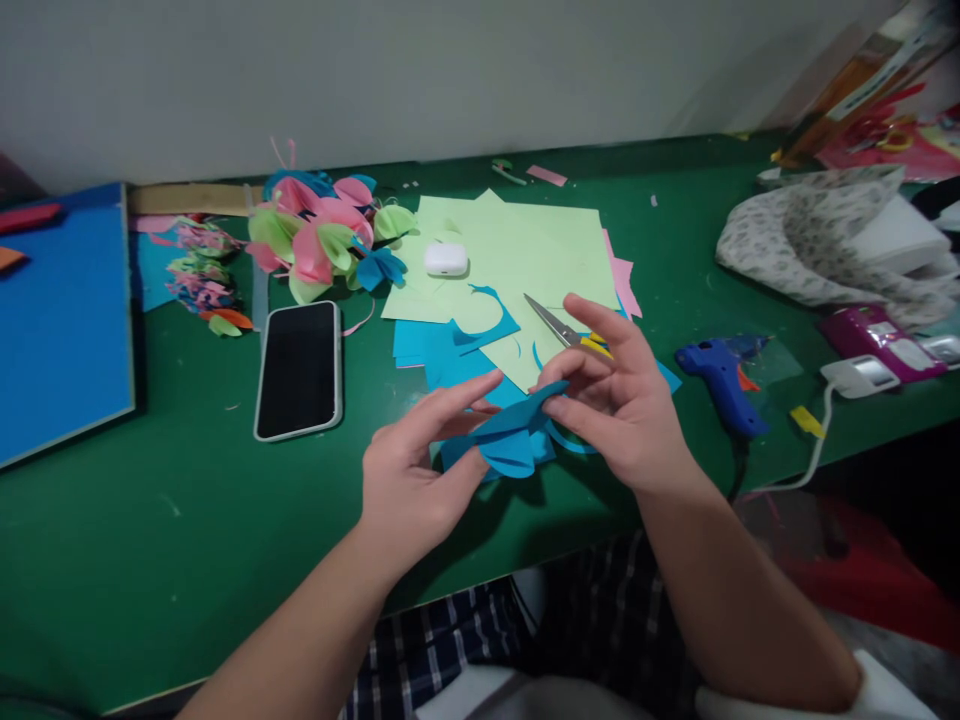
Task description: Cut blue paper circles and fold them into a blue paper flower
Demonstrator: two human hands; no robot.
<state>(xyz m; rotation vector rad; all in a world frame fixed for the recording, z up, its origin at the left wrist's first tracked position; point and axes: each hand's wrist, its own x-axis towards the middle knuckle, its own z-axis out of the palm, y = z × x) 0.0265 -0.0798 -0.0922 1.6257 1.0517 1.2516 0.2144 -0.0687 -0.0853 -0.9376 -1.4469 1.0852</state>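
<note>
Both hands hold a folded blue paper piece (514, 440) just above the green table (187, 500) near its front edge. My left hand (416, 465) pinches its left side between thumb and stretched fingers. My right hand (619, 395) pinches its right tip with thumb and forefinger, the other fingers raised. Scissors (562, 328) with yellow handles lie right behind my right hand on light green paper sheets (517, 250). Cut blue paper sheets (450, 350) lie under and behind the hands.
A phone (298, 368) lies face up at left. Paper flowers (322, 235) and scraps sit at back left, a white earbud case (446, 259) on the green sheets. A blue glue gun (721, 380) lies at right, a blue board (60, 320) far left, patterned cloth (817, 245) at right.
</note>
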